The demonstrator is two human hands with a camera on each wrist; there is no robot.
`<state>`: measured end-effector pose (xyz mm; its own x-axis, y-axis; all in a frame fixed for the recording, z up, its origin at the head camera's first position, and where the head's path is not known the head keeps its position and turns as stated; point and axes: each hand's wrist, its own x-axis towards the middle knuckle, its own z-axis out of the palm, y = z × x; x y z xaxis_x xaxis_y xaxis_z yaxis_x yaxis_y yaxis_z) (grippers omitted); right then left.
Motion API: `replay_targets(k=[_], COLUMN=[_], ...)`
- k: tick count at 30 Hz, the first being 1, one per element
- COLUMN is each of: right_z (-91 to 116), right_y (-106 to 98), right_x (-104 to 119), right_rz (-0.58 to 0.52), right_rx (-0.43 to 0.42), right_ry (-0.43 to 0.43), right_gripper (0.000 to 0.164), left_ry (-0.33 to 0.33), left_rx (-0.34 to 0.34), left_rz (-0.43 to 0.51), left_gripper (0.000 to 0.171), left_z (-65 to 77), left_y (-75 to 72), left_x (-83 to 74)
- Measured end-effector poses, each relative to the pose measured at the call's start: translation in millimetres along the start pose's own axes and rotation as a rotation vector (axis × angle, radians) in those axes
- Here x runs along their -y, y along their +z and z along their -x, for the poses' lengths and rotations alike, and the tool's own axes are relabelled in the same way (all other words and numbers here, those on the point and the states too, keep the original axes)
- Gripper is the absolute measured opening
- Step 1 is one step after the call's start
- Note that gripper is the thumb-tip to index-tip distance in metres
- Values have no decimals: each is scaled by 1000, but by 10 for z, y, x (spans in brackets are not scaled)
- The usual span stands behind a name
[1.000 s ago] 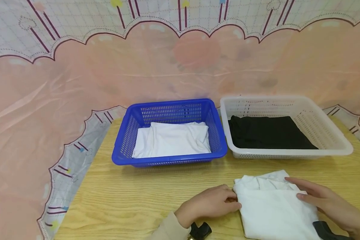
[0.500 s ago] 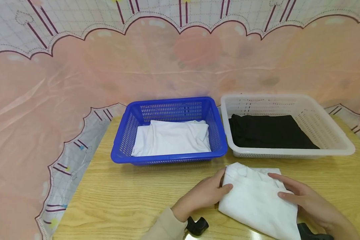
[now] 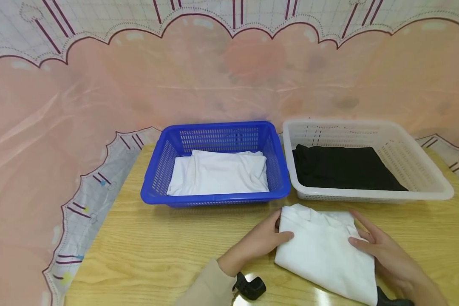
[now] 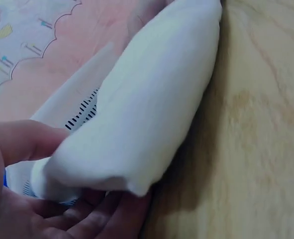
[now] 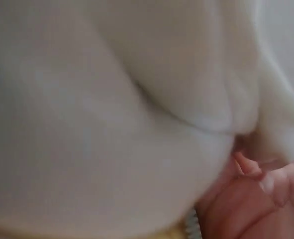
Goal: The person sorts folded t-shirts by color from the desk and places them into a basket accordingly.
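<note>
A folded white garment (image 3: 325,255) lies between my two hands in the head view, tilted and partly raised off the tabletop. My left hand (image 3: 254,246) grips its left edge, thumb on top; in the left wrist view the left hand's fingers (image 4: 112,214) curl beneath the thick cloth roll (image 4: 147,94). On the opposite edge my right hand (image 3: 390,259) holds the garment with the thumb on top and other fingers along the far side. Blurred white cloth (image 5: 112,149) fills most of the right wrist view, beside part of the right hand (image 5: 266,204).
Behind the hands stands a blue basket (image 3: 214,198) with folded white cloth (image 3: 229,172) inside. To its right, a white basket (image 3: 367,194) holds folded black cloth (image 3: 340,168). All rest on a wooden table (image 3: 157,246) before a patterned pink curtain (image 3: 176,85).
The white garment has shifted left and toward the baskets, turning slightly and lifting. My left hand went from touching its side to gripping its edge; my right hand moved left with it.
</note>
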<state>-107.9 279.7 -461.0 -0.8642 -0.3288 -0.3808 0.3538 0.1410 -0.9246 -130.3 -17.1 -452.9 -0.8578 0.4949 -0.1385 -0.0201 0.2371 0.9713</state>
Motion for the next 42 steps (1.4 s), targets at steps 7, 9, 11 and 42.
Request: replay_targets(k=[7, 9, 11, 42], right_z=[-19, -12, -8, -1], right_y=[-6, -15, -15, 32], right_x=[-43, -48, -49, -2], right_rz=[-143, -160, -143, -13], right_rx=[120, 159, 183, 164], right_ry=[-45, -53, -54, -24], right_gripper=[71, 70, 70, 64], left_ry=[-28, -44, -62, -50], left_rx=[35, 28, 30, 119], left_rz=[168, 162, 167, 265], left_gripper=[52, 54, 56, 47], left_z=[-33, -40, -48, -54], left_y=[-23, -30, -36, -101], left_x=[78, 88, 92, 118])
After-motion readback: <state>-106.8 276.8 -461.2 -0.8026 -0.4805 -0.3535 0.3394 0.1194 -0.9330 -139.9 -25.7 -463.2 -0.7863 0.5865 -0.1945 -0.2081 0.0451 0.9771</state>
